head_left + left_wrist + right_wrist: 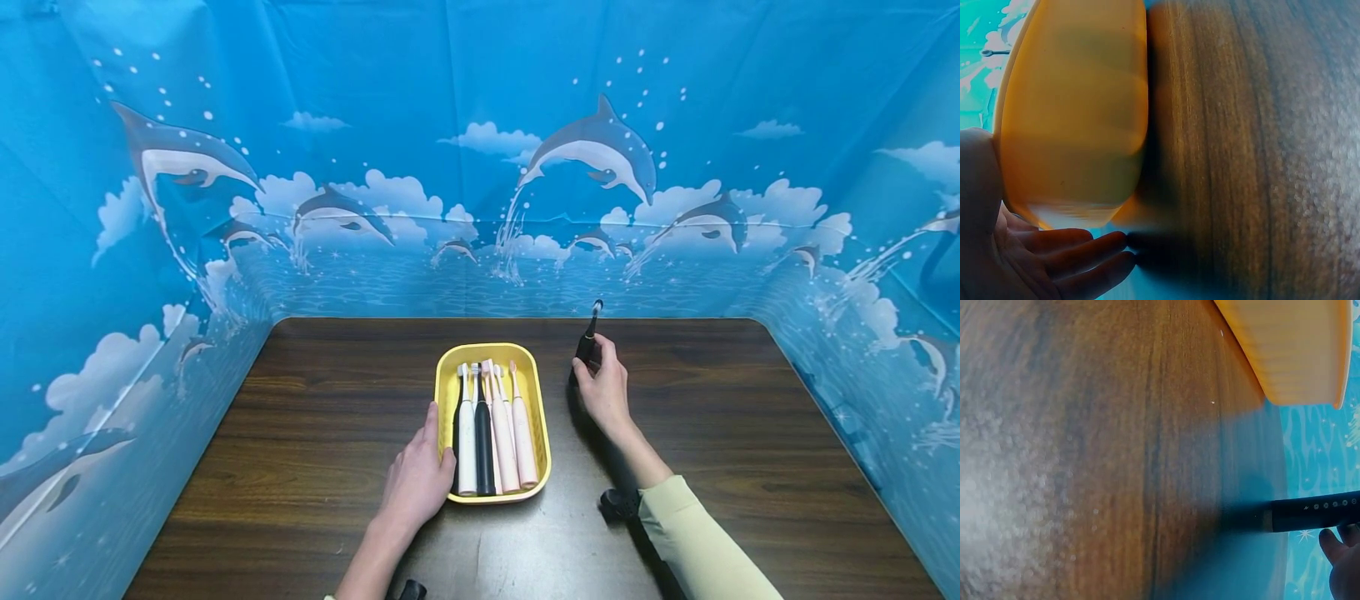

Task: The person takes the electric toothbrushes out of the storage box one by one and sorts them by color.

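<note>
One black brush (587,343) stands near-upright at the tray's (495,500) two o'clock, pinched in the right hand (603,387); whether its base touches the table (322,433) I cannot tell. The left hand (420,471) holds the tray's rim at eight o'clock, thumb over it. The step seems to be placing the brush upright; the next move calls for steady balance.

Lightning bolt (1306,507), round icons (1335,505) on held black toothbrush (1307,519)

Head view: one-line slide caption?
Right hand holding a black toothbrush beside a yellow tray of toothbrushes, left hand at the tray's rim.
</note>
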The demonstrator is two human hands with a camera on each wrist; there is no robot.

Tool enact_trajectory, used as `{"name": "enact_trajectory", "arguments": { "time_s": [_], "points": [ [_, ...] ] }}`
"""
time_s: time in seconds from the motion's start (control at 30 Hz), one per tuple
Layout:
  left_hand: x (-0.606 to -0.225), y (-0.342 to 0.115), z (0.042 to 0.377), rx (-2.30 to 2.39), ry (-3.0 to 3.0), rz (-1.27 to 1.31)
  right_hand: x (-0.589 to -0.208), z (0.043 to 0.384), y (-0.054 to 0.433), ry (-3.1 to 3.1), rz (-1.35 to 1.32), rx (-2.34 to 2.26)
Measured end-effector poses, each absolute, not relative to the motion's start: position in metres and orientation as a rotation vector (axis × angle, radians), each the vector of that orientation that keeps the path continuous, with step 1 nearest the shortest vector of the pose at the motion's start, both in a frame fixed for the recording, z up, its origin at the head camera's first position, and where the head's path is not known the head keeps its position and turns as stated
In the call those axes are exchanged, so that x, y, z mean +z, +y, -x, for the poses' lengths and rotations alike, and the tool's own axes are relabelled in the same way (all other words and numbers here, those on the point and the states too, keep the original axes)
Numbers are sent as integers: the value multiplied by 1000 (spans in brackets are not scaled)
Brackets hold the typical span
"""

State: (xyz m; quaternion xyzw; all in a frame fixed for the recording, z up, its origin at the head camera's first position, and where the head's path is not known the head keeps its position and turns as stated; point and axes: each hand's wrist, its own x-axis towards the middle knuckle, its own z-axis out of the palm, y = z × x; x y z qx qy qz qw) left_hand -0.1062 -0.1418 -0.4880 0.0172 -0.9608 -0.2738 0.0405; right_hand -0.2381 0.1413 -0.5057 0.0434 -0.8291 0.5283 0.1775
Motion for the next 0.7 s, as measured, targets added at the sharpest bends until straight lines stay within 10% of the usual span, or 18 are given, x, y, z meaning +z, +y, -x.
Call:
{"name": "enact_trajectory", "arguments": {
  "time_s": [0.7],
  "points": [
    [-486, -142, 106, -861, -2958, -88, -462, 217, 116, -1798, -50, 1431]
  ]
}}
